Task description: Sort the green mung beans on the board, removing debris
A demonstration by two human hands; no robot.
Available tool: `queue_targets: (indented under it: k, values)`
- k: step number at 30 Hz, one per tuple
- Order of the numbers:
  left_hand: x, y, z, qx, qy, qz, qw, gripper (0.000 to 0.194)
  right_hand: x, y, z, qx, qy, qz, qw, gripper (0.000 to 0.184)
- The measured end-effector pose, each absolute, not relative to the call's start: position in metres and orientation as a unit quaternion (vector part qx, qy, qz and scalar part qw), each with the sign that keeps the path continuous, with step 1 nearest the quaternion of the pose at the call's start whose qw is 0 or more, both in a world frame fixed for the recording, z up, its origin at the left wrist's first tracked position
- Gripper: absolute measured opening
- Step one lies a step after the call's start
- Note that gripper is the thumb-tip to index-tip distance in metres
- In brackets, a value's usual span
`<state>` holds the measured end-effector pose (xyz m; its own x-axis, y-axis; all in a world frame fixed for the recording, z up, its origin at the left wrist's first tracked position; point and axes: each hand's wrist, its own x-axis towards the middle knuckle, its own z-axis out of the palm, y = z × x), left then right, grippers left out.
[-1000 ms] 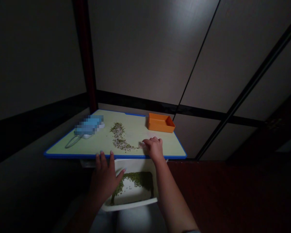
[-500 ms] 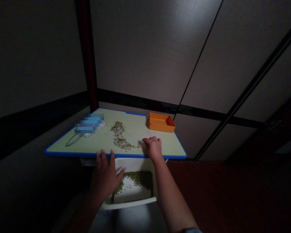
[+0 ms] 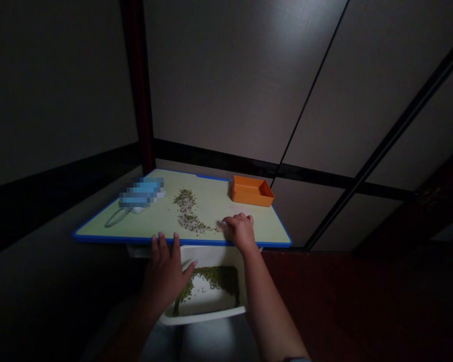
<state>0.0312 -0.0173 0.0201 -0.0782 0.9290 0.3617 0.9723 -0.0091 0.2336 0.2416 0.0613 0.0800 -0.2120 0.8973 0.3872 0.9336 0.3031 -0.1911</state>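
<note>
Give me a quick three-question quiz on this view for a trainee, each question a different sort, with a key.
1. Fill in the blank: The open box near the far right corner of the table is ____ in colour.

2. True or false: The white tub holds small green pieces.

3. Multiple choice: Where is the right hand?
A) Inside the open box
B) At the tabletop, beside the end of the trail of scattered pieces
C) Down in the white tub

Key: 1. orange; 2. true; 3. B
</note>
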Motion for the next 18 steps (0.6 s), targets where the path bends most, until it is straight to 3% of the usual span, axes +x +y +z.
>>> queue_targets:
  k: [18]
  values:
    - [0.0324,-0.0188,0.0229,-0.676,-0.708,-0.198,0.045,0.079,0.2361,0.0586,0.0818,-0.585,-0.781,0.008,0.218,0.022]
